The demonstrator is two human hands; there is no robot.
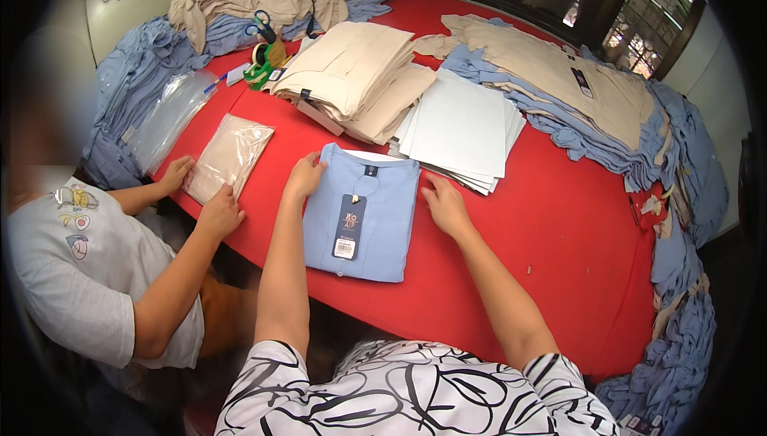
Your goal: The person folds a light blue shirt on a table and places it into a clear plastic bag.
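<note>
A folded light-blue shirt (375,220) lies flat before me on the red table. A dark hang tag (349,226) with a white label rests on its front, and a white edge shows behind the collar. My left hand (306,177) is at the shirt's upper left corner, fingers closed over the edge. Beside the upper right edge, my right hand (445,206) has bent, parted fingers and holds nothing. Just beyond the shirt is a stack of white sheets (463,120). Folded beige garments (343,69) are piled to its left.
At the left, a co-worker's hands (216,211) touch a beige garment in a clear bag (229,156). Clear plastic bags (172,116) lie farther left, near a green tape dispenser (260,69) and scissors (262,27). Beige and blue garments (559,77) are heaped at the far right.
</note>
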